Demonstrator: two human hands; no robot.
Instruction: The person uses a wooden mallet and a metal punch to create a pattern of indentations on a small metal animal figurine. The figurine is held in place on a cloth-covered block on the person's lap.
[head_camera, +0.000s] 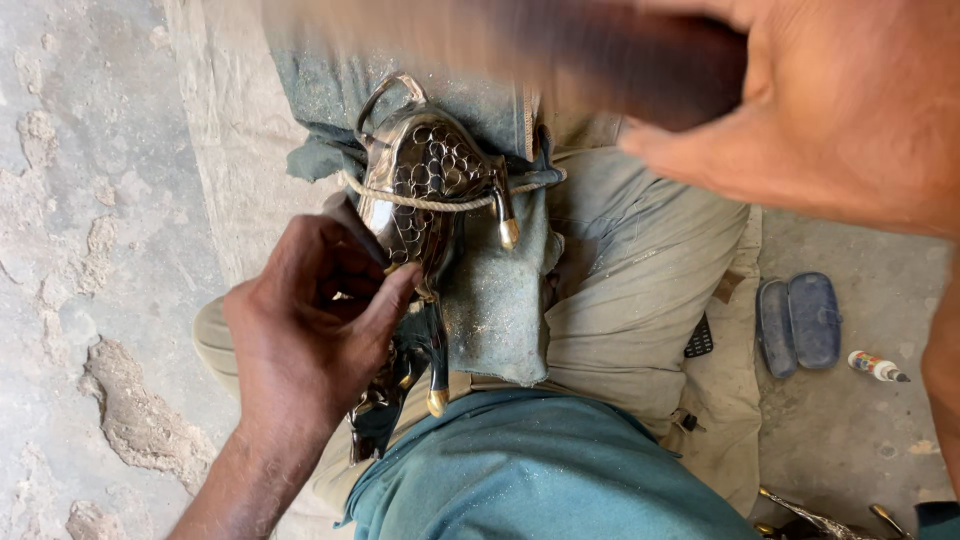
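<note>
A shiny metal animal figure (430, 170) with an openwork pattern of rings lies on a dusty green cloth (495, 300) across my lap. A pale rope (440, 203) runs over its body. My left hand (310, 310) grips the lower part of the figure, thumb and fingers pinched against it. My right hand (820, 110) is high at the upper right, closed around a long dark tool (600, 50) that is blurred by motion and reaches left above the figure. The tool's kind cannot be told.
On the floor at the right lie a dark blue oval case (800, 322), a small white tube (878, 367) and a dark ridged object (700, 340). Another metal piece (810, 520) shows at the bottom right. Rough cracked concrete (90, 250) lies to the left.
</note>
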